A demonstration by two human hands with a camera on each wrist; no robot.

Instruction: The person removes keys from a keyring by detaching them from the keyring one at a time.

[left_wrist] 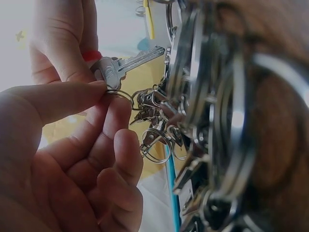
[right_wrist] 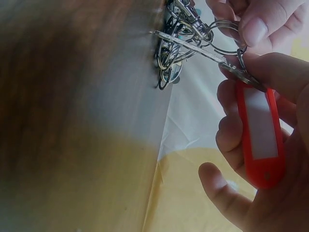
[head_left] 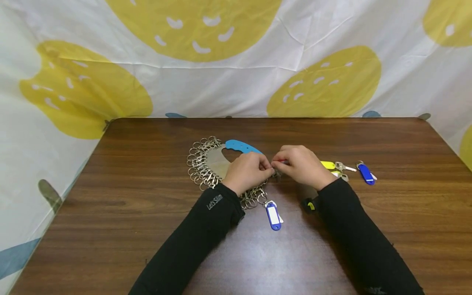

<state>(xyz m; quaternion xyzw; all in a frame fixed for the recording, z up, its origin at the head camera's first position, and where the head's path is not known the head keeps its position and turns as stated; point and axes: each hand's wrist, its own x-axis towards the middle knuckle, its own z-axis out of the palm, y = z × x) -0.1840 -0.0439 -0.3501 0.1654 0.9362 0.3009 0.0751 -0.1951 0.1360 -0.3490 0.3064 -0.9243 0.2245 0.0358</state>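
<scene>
Head view: both hands met over the middle of the brown wooden table [head_left: 147, 229]. The left hand [head_left: 246, 171] lay on a large key organiser with a blue handle and a fringe of silver snap hooks and rings [head_left: 206, 164]; the right hand [head_left: 300, 166] was pressed close against it. One blue plastic key tag [head_left: 273, 216] hung already clipped at the organiser's near edge. A yellow tagged key [head_left: 328, 165] and a second blue tagged key [head_left: 366, 173] lay loose to the right, unattached.

Left wrist view: the left hand's thumb and forefinger pinched a small silver split ring [left_wrist: 120, 94] hanging from one snap hook. The silver key [left_wrist: 123, 65] sat with its head at that ring.

Right wrist view: the right hand's fingers curled round the key's red plastic tag [right_wrist: 258, 137] and pinched the key's head. Whether the ring had passed through the key's hole could not be told.

Judgement: one key attached, one in hand, at least two remaining.
</scene>
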